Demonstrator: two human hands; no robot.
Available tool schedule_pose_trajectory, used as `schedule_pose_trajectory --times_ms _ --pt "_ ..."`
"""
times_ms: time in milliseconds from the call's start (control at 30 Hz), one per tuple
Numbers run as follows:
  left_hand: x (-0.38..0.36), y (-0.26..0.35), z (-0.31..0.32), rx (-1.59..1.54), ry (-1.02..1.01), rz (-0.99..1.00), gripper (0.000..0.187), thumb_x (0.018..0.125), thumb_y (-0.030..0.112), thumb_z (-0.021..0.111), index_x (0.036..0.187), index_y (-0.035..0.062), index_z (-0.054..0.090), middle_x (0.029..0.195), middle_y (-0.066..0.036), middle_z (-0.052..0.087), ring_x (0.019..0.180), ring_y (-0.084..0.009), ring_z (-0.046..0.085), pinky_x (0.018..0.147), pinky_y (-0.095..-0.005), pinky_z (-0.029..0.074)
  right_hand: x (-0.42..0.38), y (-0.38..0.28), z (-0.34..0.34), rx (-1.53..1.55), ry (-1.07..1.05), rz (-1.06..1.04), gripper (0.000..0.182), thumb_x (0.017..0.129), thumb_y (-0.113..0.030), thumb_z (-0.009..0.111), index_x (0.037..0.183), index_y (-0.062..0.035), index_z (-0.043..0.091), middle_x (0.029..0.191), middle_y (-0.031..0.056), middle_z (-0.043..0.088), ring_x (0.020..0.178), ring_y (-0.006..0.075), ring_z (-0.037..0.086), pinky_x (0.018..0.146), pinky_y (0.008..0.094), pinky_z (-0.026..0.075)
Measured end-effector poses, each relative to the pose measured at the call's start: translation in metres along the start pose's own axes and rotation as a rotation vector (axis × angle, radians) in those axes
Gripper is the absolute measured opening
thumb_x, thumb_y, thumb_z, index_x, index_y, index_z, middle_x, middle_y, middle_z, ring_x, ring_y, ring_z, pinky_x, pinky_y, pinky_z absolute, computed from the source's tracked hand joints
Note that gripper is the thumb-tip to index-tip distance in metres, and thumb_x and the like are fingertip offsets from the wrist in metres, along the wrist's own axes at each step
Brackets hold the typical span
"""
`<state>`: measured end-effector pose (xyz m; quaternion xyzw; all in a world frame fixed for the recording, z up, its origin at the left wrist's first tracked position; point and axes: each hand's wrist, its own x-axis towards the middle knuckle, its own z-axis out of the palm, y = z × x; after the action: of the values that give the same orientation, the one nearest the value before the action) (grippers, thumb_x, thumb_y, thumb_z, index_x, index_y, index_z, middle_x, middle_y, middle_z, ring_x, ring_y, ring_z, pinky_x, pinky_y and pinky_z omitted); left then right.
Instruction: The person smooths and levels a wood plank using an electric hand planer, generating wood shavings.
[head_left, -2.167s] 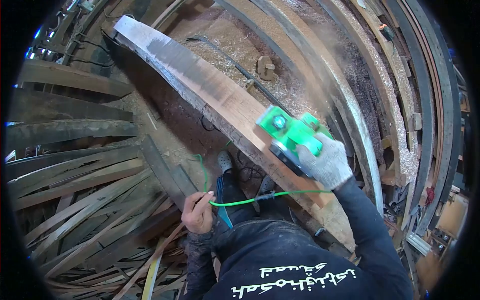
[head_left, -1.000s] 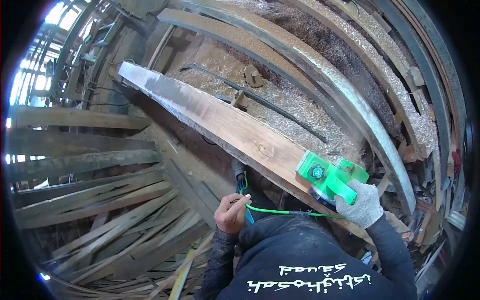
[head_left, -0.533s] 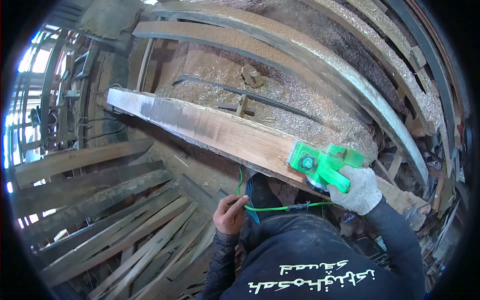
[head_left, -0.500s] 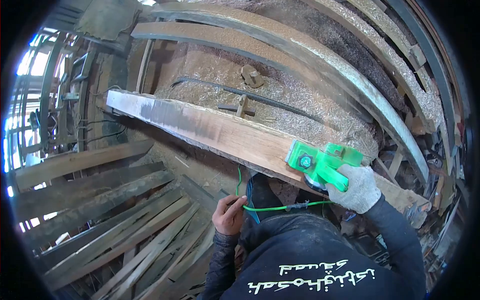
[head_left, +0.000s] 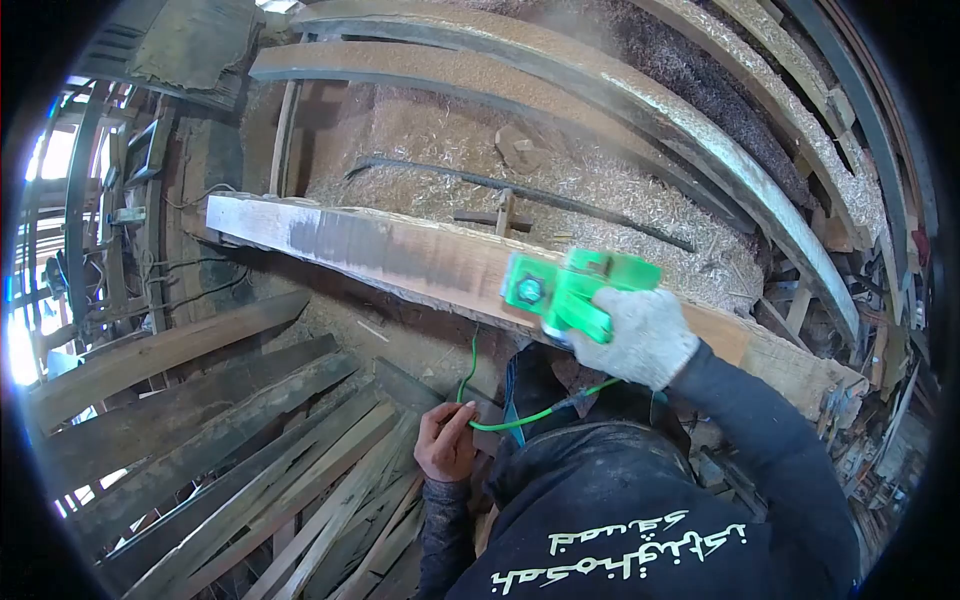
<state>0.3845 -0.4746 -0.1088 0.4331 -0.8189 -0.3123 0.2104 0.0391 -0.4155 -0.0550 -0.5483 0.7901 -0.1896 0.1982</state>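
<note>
A long wooden beam (head_left: pixel 450 262) lies across the head view, its left end whitish and dark-stained, its middle bare pale wood. On top of it rests a bright green electric planer (head_left: pixel 548 290), slightly blurred. My right hand (head_left: pixel 640 335), in a pale knit glove, is closed around the planer's handle. Bare and lower left, my left hand (head_left: pixel 446 440) pinches a green power cord (head_left: pixel 540 413). The cord runs from there toward the planer, and its other part goes up under the beam. A dark wrapped patch shows on the cord.
Several rough planks (head_left: pixel 270 460) lie fanned out at lower left. Behind the beam, wood shavings (head_left: pixel 430 130) cover the ground around a dark rod (head_left: pixel 540 195) and a small wood block (head_left: pixel 522 150). Long curved timbers (head_left: pixel 690 125) stretch across the back and right.
The planer and my right hand have slid left along the beam. My left hand stays on the cord, shifted slightly left and down. The whole view has moved a little.
</note>
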Motion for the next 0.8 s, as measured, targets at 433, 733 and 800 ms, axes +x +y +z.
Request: schedule_pose_trajectory --times_ms 433,733,800 --pt "0.005 -0.02 0.019 -0.12 -0.132 0.12 0.023 0.091 -0.005 0.076 0.111 0.0026 0.084 0.106 -0.014 0.073 0.098 -0.0314 0.074 0.086 -0.0406 0.061 0.087 -0.068 0.05 0.218 0.0 -0.036 0.044 0.091 -0.052 0.073 0.09 -0.0076 0.075 0.072 0.0213 0.073 0.07 0.0394 0.077 0.067 0.052 0.062" --pt "0.025 -0.014 0.069 -0.033 -0.691 0.306 0.023 0.09 0.01 0.082 0.113 0.0078 0.085 0.111 -0.016 0.076 0.101 -0.035 0.073 0.089 -0.0445 0.059 -0.188 0.038 -0.095 0.187 0.095 0.403 0.051 0.087 -0.033 0.087 0.132 -0.0128 0.075 0.107 0.0177 0.081 0.09 0.0386 0.081 0.08 0.046 0.069" --pt "0.04 0.016 0.091 -0.106 -0.787 0.408 0.027 0.091 0.016 0.084 0.116 0.0083 0.084 0.112 -0.015 0.077 0.103 -0.0363 0.073 0.091 -0.0464 0.057 -0.254 0.034 -0.141 0.339 0.112 0.794 0.051 0.085 -0.027 0.087 0.131 -0.0082 0.076 0.103 0.0216 0.081 0.09 0.0393 0.082 0.082 0.0456 0.067"
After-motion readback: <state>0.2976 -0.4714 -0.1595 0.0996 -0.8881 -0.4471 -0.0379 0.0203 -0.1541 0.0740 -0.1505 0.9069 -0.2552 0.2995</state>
